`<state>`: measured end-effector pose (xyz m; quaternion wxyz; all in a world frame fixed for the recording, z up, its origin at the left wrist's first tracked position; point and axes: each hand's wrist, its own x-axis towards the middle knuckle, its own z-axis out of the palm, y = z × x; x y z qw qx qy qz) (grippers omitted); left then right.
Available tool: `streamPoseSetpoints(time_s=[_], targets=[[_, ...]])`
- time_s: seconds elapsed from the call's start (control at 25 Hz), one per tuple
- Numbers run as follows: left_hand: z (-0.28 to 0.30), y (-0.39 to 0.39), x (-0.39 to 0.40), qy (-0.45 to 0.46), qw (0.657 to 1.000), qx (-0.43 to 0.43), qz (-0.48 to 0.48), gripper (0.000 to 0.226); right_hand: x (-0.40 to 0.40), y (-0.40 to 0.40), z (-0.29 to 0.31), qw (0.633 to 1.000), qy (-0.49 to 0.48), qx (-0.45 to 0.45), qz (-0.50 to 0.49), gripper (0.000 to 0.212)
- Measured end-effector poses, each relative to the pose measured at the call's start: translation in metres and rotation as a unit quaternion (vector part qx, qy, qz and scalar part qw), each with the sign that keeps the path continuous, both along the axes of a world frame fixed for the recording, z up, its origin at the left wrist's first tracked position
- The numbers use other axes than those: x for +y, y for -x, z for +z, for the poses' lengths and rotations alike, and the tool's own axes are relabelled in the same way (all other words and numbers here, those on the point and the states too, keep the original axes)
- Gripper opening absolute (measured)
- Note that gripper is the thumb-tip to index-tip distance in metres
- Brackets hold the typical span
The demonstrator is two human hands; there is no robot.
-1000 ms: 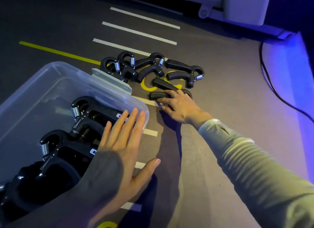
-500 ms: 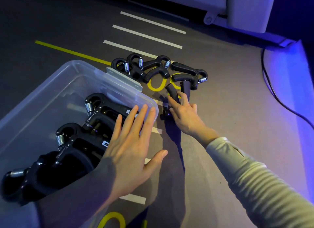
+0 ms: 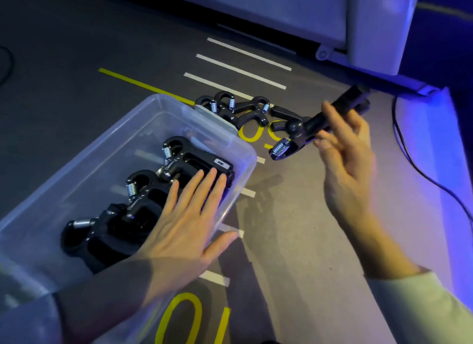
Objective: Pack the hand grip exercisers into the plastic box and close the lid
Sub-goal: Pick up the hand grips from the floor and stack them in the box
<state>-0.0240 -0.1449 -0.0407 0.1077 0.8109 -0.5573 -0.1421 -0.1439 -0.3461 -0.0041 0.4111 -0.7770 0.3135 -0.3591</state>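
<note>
1. The right hand [image 3: 345, 159] grips one exerciser [image 3: 317, 127] by its handles, raised above the floor, to the right of the box [image 3: 143, 128].
2. The left hand [image 3: 184, 223] lies flat, fingers straight, on the box's right rim, over three packed exercisers [image 3: 143, 195].
3. Recommended: lower the held piece spring first into the free space in the box, beside the packed row.
4. More exercisers [image 3: 238, 108] lie beyond the box.
</note>
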Motion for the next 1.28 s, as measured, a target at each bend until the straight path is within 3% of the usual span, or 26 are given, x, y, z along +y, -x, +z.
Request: streamPoseSetpoints(time_s=[0.08, 0.16, 0.24, 0.52, 0.68, 0.8, 0.88, 0.96, 1.04, 1.12, 1.2, 1.28], targets=[[0.007, -0.012, 0.026, -0.001, 1.000, 0.004, 0.014, 0.080, 0.017, -0.008, 0.016, 0.990, -0.112, -0.071, 0.045, 0.043], [0.009, -0.026, 0.059, 0.002, 0.999, -0.015, 0.034, 0.078, 0.041, -0.026, 0.022, 0.956, -0.238, -0.129, 0.112, 0.042], [0.008, -0.039, 0.088, -0.026, 0.997, -0.030, 0.062, 0.076, 0.064, -0.049, 0.021, 0.945, -0.267, -0.106, 0.154, 0.043], [-0.001, -0.055, 0.123, -0.024, 0.991, -0.012, 0.130, 0.055, 0.099, -0.130, -0.009, 0.958, -0.149, 0.098, 0.226, 0.055], [-0.004, -0.056, 0.121, -0.039, 0.988, -0.028, 0.146, 0.055, 0.099, -0.133, -0.031, 0.925, -0.072, 0.200, 0.316, 0.058], [-0.006, -0.056, 0.121, -0.050, 0.987, -0.039, 0.149, 0.056, 0.098, -0.116, -0.036, 0.925, -0.035, 0.238, 0.293, 0.061], [-0.006, -0.055, 0.120, -0.059, 0.987, -0.040, 0.146, 0.058, 0.100, -0.101, -0.034, 0.919, 0.031, 0.314, 0.237, 0.060], [-0.006, -0.055, 0.121, -0.060, 0.986, -0.045, 0.146, 0.058, 0.106, -0.088, -0.028, 0.871, 0.114, 0.436, 0.194, 0.058], [-0.005, -0.055, 0.120, -0.063, 0.986, -0.048, 0.146, 0.058, 0.109, -0.082, -0.024, 0.787, 0.215, 0.548, 0.184, 0.051], [-0.005, -0.054, 0.120, -0.064, 0.985, -0.049, 0.150, 0.058, 0.110, -0.082, -0.020, 0.729, 0.261, 0.601, 0.199, 0.046], [-0.004, -0.054, 0.120, -0.067, 0.985, -0.050, 0.151, 0.058, 0.109, -0.087, -0.017, 0.721, 0.272, 0.602, 0.207, 0.043], [-0.004, -0.054, 0.119, -0.067, 0.985, -0.054, 0.146, 0.058, 0.107, -0.094, -0.018, 0.742, 0.249, 0.583, 0.219, 0.040]])
